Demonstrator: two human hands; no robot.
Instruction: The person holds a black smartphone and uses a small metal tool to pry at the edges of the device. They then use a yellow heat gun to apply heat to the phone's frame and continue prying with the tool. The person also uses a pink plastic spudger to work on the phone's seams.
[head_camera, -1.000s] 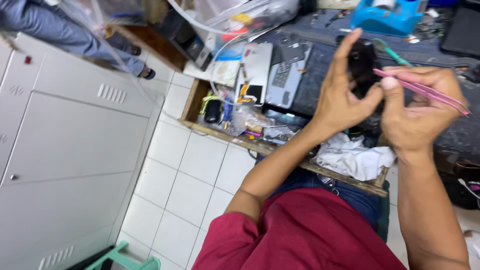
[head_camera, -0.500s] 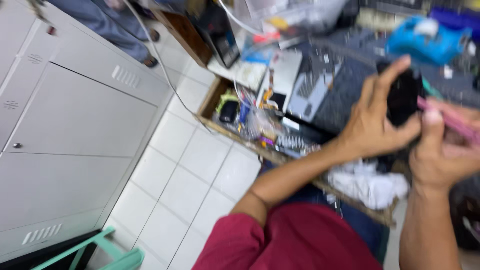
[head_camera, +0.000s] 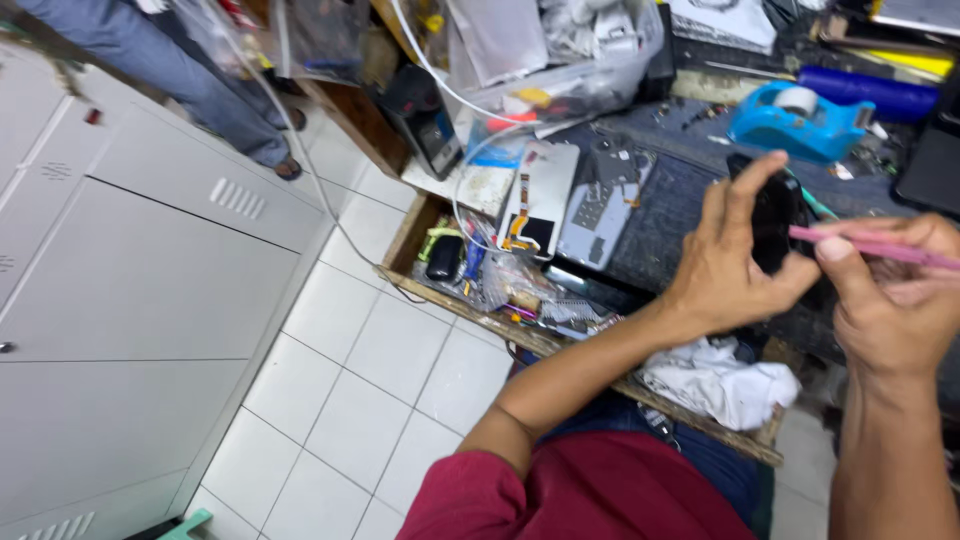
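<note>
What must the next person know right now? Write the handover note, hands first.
Left hand: grip on the black phone, held upright above the dark bench mat.
Right hand: grip on the thin pink tool, its tip at the phone's edge.
Nearby: opened phone parts on the mat, blue tape dispenser behind, white cloth at the bench edge.
Done: cannot tell whether the phone is open.
Left: the prying looks unfinished.
</note>
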